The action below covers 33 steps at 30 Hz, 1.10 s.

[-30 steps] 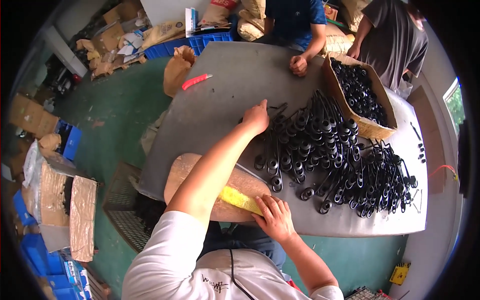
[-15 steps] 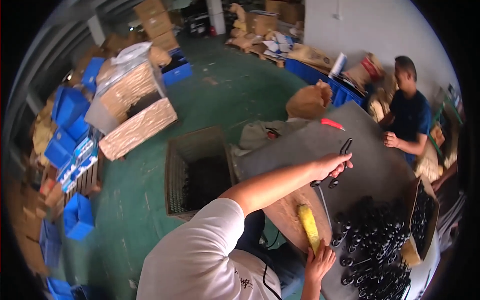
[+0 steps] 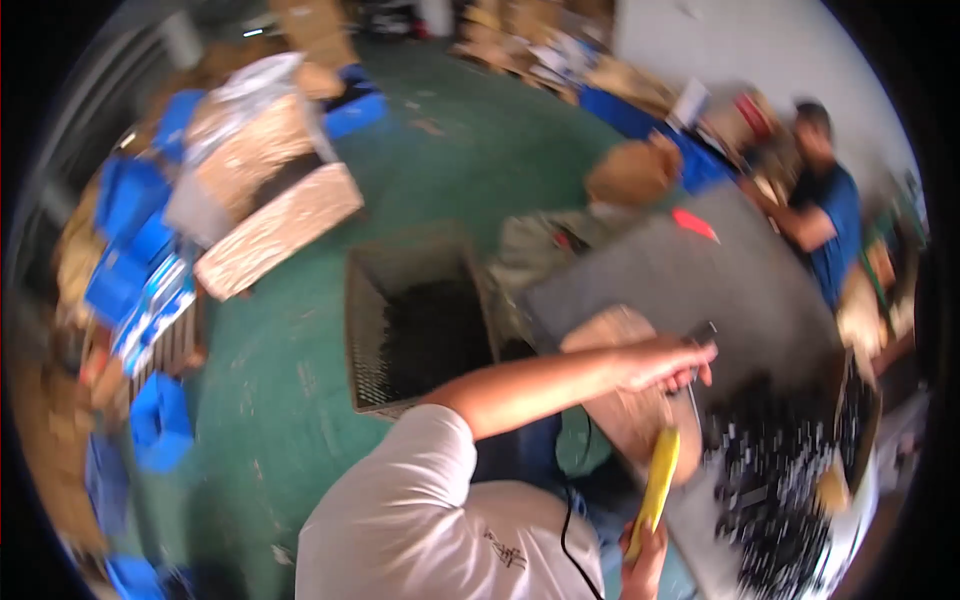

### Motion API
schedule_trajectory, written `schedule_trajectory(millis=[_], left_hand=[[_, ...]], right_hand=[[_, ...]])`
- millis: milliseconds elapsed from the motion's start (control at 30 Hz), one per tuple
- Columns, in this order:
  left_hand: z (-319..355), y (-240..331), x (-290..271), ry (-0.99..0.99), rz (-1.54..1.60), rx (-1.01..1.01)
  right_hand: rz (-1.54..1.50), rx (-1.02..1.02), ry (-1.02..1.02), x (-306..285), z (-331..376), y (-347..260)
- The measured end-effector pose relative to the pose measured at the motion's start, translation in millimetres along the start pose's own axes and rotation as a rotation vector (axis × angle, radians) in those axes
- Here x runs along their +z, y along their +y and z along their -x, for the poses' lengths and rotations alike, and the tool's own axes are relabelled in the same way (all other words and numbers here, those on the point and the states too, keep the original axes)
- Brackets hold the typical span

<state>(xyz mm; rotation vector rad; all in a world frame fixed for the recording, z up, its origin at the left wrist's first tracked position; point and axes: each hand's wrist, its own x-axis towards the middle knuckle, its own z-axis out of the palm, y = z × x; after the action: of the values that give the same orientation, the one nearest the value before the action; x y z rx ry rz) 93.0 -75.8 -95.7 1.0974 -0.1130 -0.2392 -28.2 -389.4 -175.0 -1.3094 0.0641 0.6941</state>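
My left hand reaches across to the right over the table, its fingers closed on a dark looped piece that motion smears. Lower down, my right hand grips the bottom end of a yellow, bar-like handle. The upper end of that handle lies over a brown board at the near edge of the grey tabletop. Right of both hands spreads a pile of small black pieces, blurred now.
An open cardboard box stands beside the pile. A red object lies toward the table's far end, near a co-worker. On the floor left of the table is a crate with dark contents. Blue bins stand far left.
My right hand has closed round the yellow handle and tilted it up. My left hand has moved slightly nearer with the black piece. The whole view has shifted, and the co-worker's arms have moved.
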Motion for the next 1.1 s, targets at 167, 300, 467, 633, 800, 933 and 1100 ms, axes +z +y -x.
schedule_trajectory(millis=[167, 300, 467, 633, 800, 933, 1100], left_hand=[[12.6, -6.5, -0.9, -0.036, -0.102, -0.108], [1.8, -20.1, 0.9, 0.059, -0.482, -0.055], [4.6, -8.3, 10.1, 0.256, -1.119, 0.418], [3.2, -11.5, 11.1, 0.264, -1.370, 0.646], [7.2, -13.0, 17.6, 0.278, -1.303, 0.676], [15.0, -15.3, 18.3, 0.314, -1.035, 0.629], [37.6, 5.3, 34.0, 0.327, -0.668, 0.241]], right_hand=[[0.198, -0.038, 0.070, 12.9, 6.6, -24.6], [0.409, -0.230, 0.225, 36.2, 19.3, -63.8], [0.436, -0.626, 0.248, 61.7, 28.5, -97.7], [0.969, -0.818, 0.358, 64.6, -39.1, -54.8], [0.880, -0.236, 0.207, 47.4, -67.8, -34.5], [0.656, -0.100, 0.219, 46.0, -53.5, -50.5], [0.589, -0.402, 0.384, 59.3, 0.6, -96.0]])
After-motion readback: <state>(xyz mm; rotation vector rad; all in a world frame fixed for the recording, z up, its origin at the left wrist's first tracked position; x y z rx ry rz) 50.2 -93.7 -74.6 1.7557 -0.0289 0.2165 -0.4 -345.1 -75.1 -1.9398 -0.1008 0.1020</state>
